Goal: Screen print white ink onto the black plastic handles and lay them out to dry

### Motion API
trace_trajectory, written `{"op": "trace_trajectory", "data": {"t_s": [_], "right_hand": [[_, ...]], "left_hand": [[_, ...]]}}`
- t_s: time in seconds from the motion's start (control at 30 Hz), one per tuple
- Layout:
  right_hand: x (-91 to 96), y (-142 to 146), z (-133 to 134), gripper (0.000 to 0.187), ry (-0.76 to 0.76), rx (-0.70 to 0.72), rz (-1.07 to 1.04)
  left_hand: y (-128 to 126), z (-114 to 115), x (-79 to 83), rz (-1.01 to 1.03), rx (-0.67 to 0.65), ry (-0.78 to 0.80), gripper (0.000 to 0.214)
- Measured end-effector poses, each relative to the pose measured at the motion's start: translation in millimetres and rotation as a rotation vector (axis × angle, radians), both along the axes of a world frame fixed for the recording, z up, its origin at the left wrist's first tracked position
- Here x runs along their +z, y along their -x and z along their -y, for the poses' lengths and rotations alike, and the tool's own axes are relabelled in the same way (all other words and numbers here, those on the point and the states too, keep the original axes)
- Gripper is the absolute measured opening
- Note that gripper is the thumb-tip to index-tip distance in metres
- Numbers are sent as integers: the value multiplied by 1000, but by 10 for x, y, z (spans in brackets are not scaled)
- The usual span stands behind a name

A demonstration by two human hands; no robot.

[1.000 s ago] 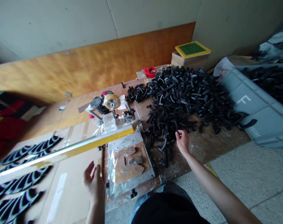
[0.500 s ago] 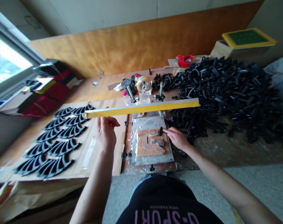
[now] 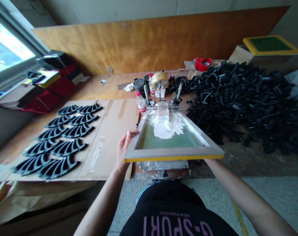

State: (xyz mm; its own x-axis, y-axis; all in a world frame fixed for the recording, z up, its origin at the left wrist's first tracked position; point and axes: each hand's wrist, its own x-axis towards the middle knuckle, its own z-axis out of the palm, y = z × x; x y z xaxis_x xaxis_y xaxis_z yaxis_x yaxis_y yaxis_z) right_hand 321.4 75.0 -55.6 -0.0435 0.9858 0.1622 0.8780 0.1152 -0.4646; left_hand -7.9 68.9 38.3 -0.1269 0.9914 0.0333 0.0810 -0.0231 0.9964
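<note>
A wooden screen-printing frame (image 3: 173, 153) with a yellow front edge hangs tilted over a metal base plate (image 3: 163, 165). Its greenish mesh carries a smear of white ink (image 3: 167, 128) near the hinge. My left hand (image 3: 125, 146) grips the frame's left rail, fingers curled over its top. My right forearm (image 3: 239, 193) runs under the frame's right corner, and the hand itself is hidden beneath the screen. A big heap of black curved plastic parts (image 3: 239, 98) lies to the right of the press.
Rows of printed black fin-shaped parts (image 3: 60, 141) lie on cardboard (image 3: 109, 137) at the left. Tape roll (image 3: 159, 80), small bottle (image 3: 140, 101) and dark pots stand behind the press. A red tape dispenser (image 3: 202, 64) and another yellow-framed screen (image 3: 270, 44) sit at the back right.
The screen frame has swung down from nearly edge-on to tilted low over the plate. My right hand, which was placing a black part on the plate, is now hidden under the frame.
</note>
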Motion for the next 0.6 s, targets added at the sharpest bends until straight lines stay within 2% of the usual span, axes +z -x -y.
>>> {"op": "trace_trajectory", "data": {"t_s": [0.07,0.13,0.2,0.23,0.3,0.37,0.43,0.6], "right_hand": [[175,-132,-178,41,-95,-128,-19],[338,-64,-394,39,-233,-139,-42],[456,187,-597,57,-313,-3,-19],[490,347,-678,62,-297,88,22],[503,652,-773,49,-172,207,124],[453,852,-754,26,-24,263,215],[372,911,-614,12,40,322,282],[291,702,-96,20,-56,699,337]], "left_hand": [[79,185,-306,9,-88,187,50],[116,289,-641,25,-153,313,62],[116,314,-943,26,-188,364,75],[107,307,-1069,12,-202,374,78],[87,277,-1256,-29,-211,374,78],[79,254,-1365,-73,-193,360,74],[84,250,-1417,-104,-162,346,69],[99,276,-1441,-132,-117,362,62]]}}
